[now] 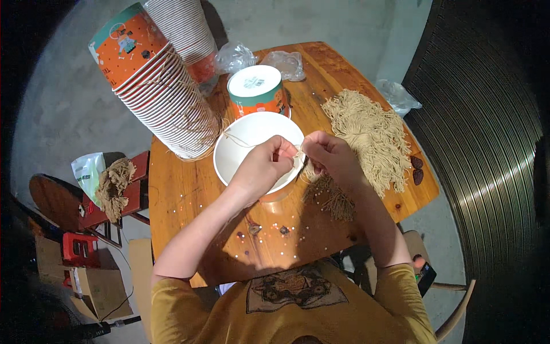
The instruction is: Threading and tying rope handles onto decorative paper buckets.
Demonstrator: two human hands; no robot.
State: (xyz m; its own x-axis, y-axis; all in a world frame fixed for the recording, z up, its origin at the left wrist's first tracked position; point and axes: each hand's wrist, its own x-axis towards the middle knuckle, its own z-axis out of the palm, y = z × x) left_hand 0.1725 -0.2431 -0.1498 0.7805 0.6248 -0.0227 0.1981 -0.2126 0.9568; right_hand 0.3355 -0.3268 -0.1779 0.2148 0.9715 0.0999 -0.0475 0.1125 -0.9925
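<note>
A white-lined paper bucket (238, 150) stands open-side up in front of me, tilted slightly toward me. At its right rim my left hand (264, 167) is closed in a pinch on a short bit of beige cord (298, 153). My right hand (332, 156) is closed too, its fingertips pinching at the same cord close to the left ones. How the cord meets the rim is hidden by my fingers. Loops of thin cord (232, 136) hang over the bucket's far left rim. Below my right wrist lies a bunch of cords (335, 200), partly in shadow.
Tall stacks of paper buckets (166, 103) lean at the left. An upturned orange-and-green bucket (258, 94) stands behind. A large heap of beige cords (369, 135) covers the right side of the wooden table (189, 229). Small white bits are scattered near me; clear plastic bags (283, 64) lie at the back.
</note>
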